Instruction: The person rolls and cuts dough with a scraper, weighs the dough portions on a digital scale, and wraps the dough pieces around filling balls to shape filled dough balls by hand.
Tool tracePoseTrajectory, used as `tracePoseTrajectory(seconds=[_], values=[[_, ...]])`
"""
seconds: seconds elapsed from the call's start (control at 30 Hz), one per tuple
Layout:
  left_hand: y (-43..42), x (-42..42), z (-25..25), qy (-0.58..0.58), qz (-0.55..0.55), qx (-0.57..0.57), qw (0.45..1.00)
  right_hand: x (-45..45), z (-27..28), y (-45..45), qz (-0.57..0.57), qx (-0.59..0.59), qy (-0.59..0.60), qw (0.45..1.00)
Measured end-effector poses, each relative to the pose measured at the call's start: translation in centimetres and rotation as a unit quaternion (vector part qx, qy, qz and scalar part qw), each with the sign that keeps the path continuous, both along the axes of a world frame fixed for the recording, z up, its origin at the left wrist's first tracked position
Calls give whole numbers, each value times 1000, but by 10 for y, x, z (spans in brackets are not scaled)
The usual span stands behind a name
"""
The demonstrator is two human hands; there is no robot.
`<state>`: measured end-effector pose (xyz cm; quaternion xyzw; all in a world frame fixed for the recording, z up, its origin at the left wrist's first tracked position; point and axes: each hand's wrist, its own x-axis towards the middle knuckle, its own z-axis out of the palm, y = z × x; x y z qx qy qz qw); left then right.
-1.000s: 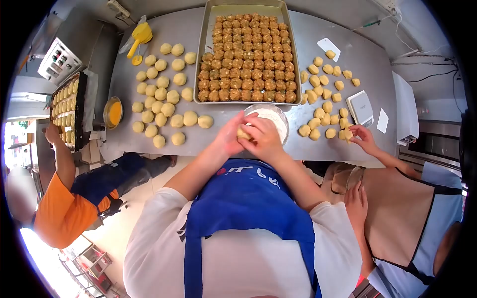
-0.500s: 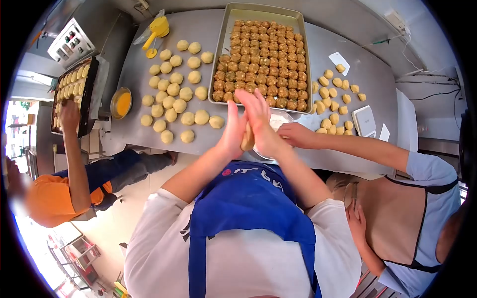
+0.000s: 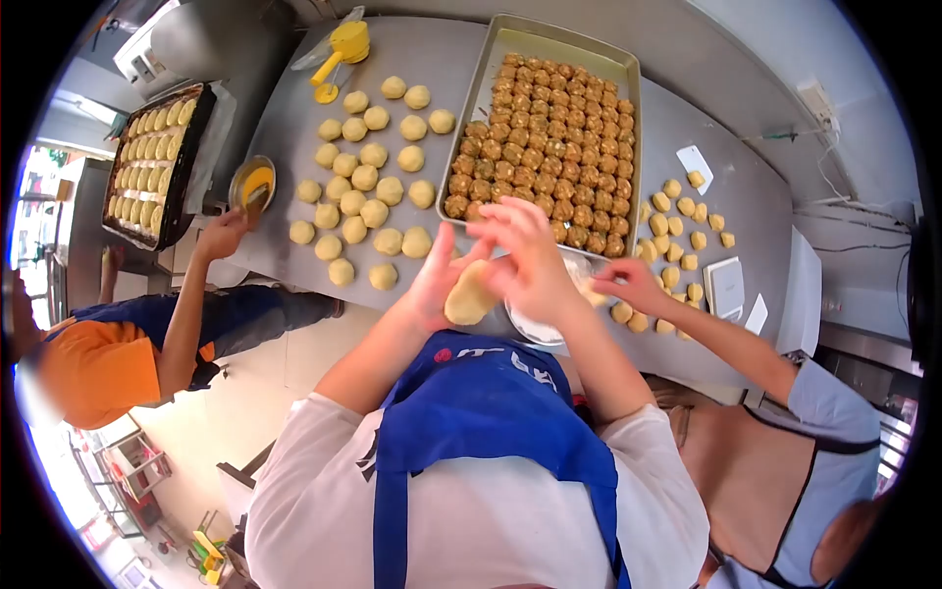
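While cradling the flattened dough piece (image 3: 469, 298) in the loosely curled left grip (image 3: 429, 285), give it backing from the palm without squeezing. Lying between the two grips, held by the left and apparently touched at its upper edge by the right grip (image 3: 525, 255). Mostly open on the right, with spread fingers and no clear hold on the dough; cannot tell how hard it presses. Best worked with light, even pressure, turning a little between presses to avoid thin spots and a torn rim. Mind the flour bowl (image 3: 531, 332), partly hidden under the right grip, and the tray (image 3: 564, 47) of brown balls (image 3: 549, 147) just beyond. Leave elbow room for the co-worker's hand (image 3: 633, 285), near the right grip on its outer side. Avoid brushing the round dough balls (image 3: 364, 178) on the counter (image 3: 280, 133), left of the left grip
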<state>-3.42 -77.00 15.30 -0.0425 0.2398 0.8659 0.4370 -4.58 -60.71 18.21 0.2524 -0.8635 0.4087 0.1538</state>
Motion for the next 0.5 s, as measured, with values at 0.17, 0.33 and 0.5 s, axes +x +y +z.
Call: tracePoseTrajectory(seconds=[0.17, 0.33, 0.5], values=[[2, -18, 16, -144, 333, 27, 932, 3, -11, -15, 68, -34, -3, 997], [-14, -16, -57, -226, 344, -55, 910, -104, -61, -22, 4, -36, -223, 974], [-29, -15, -62, -150, 321, -210, 911, -232, -150, -6, -86, 292, -42, 951]])
